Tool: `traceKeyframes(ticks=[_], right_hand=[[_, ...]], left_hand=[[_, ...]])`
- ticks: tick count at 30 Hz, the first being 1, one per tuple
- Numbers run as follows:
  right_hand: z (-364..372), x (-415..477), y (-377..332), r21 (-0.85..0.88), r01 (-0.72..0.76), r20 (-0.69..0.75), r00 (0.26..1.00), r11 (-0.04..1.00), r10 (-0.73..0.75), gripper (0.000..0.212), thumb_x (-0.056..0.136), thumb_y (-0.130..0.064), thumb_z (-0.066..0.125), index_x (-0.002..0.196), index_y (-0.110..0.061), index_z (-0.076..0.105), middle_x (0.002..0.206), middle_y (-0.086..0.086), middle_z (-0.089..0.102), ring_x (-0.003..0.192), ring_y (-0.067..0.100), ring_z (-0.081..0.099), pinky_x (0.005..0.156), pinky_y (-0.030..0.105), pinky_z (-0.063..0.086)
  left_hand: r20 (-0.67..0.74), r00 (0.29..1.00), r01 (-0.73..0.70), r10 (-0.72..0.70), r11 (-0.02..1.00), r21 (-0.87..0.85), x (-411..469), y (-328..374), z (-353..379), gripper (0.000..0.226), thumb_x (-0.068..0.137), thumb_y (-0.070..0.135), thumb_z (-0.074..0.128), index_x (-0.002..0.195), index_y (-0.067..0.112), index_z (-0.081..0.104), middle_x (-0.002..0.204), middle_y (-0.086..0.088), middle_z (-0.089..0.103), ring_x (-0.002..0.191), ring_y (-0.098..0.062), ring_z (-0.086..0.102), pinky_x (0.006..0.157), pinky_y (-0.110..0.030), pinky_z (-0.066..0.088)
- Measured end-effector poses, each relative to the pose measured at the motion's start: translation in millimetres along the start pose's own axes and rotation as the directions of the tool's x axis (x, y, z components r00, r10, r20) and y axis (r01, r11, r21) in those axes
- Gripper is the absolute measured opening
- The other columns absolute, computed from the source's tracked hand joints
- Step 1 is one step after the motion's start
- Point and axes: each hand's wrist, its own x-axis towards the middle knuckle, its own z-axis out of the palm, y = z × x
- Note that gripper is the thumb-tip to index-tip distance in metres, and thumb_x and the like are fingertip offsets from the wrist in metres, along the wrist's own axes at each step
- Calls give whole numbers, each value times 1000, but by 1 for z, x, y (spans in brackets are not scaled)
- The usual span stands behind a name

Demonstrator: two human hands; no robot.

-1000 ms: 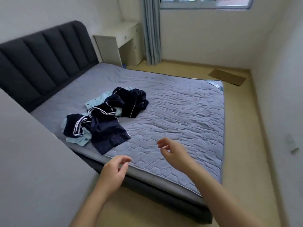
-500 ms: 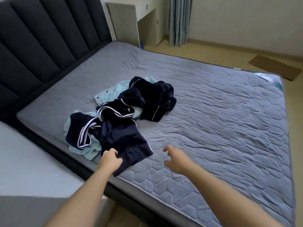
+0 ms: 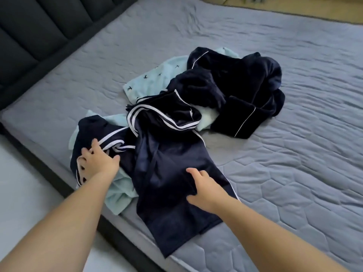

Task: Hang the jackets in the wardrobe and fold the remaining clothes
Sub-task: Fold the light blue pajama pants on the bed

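Note:
A heap of clothes lies on the bed. Nearest me is a navy satin garment with white stripes (image 3: 167, 169), spread toward the bed's front edge. Under it shows pale blue cloth (image 3: 117, 195). Behind lies a dark navy velvet garment with thin white piping (image 3: 245, 85) and a pale blue piece printed with small birds (image 3: 157, 75). My left hand (image 3: 96, 163) rests on the striped left part of the navy satin garment, fingers spread. My right hand (image 3: 204, 191) lies on the garment's smooth middle panel, fingers bent and pinching a fold of the cloth.
The grey quilted mattress (image 3: 284, 183) stretches to the right and back. A dark padded headboard (image 3: 39, 26) runs along the upper left. A pale surface (image 3: 23, 193) lies left of the bed frame. Tan floor shows at the top right.
I have come closer and the view has tilted down onto the clothes. Both hands have moved forward from above the bed's edge onto the navy satin garment.

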Motion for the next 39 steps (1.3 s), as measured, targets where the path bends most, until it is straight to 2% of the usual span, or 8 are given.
traceKeyframes(ticks=[5, 10, 12, 14, 16, 20, 25, 39], right_hand=[[-14, 31, -4, 335, -76, -34, 995, 939, 93, 74, 87, -33, 63, 147, -30, 21, 138, 5, 40, 113, 21, 51, 93, 27, 41], [-43, 56, -9, 721, -105, -161, 936, 685, 313, 60, 94, -42, 51, 147, -32, 24, 141, 2, 42, 123, 19, 46, 105, 40, 40], [-42, 59, -14, 723, -13, -235, 936, 691, 263, 62, 93, -42, 53, 147, -33, 24, 147, -1, 35, 130, 11, 37, 107, 30, 32], [-36, 62, -24, 676, 124, -349, 922, 726, 167, 68, 90, -38, 59, 148, -36, 23, 152, -4, 25, 134, 3, 26, 108, 24, 23], [-26, 70, -37, 506, 233, -411, 912, 830, -6, 72, 87, -35, 64, 145, -45, 23, 157, -7, 11, 143, 8, 16, 108, 25, 23], [4, 91, -49, -148, 190, -198, 956, 971, -217, 56, 88, -26, 58, 136, -46, 37, 160, -3, -9, 145, 25, 13, 96, 50, 45], [17, 85, -31, -353, 25, -71, 996, 935, -53, 51, 96, -28, 43, 143, -41, 30, 160, -2, -6, 140, 25, 22, 89, 42, 48], [-195, -73, -103, -211, 18, -72, 997, 977, -34, 80, 85, -30, 58, 150, -28, 12, 149, 5, 29, 122, 29, 47, 96, 40, 46]], left_hand=[[125, 953, -221, 278, 913, -344, 3, 42, 16, 10, 91, 17, 46, 91, 10, 54, 89, -11, 57, 91, -33, 56, 71, -36, 38], [702, 463, 45, 541, 777, -628, -27, 61, -4, 12, 70, 16, 57, 67, 14, 68, 68, 0, 63, 59, -15, 58, 52, -19, 43], [587, 692, 208, 419, 663, -719, -5, 52, -19, 18, 84, 8, 53, 74, 8, 68, 65, -6, 68, 57, -20, 65, 51, -17, 49], [150, 985, 57, 83, 669, -741, 26, 25, -20, 9, 88, 8, 51, 86, 8, 60, 65, -3, 60, 65, -28, 61, 48, -20, 46], [21, 1000, 2, 10, 844, -536, 48, -5, -9, 28, 84, 17, 63, 110, 13, 54, 94, -5, 61, 95, -34, 60, 70, -30, 48], [511, 848, 84, 141, 916, -393, 41, -28, 46, 115, 60, 43, 80, 150, 26, 10, 150, -11, 32, 132, -32, 39, 107, -40, 36], [324, 945, 79, 54, 919, -385, 20, -26, 56, 49, 84, 15, 61, 130, 20, 46, 118, -13, 59, 102, -31, 55, 78, -31, 42], [-95, 974, -183, 207, 464, -867, -61, 102, -264, 12, 55, 24, 50, 67, 22, 53, 65, 3, 51, 61, -16, 45, 56, -29, 37]])
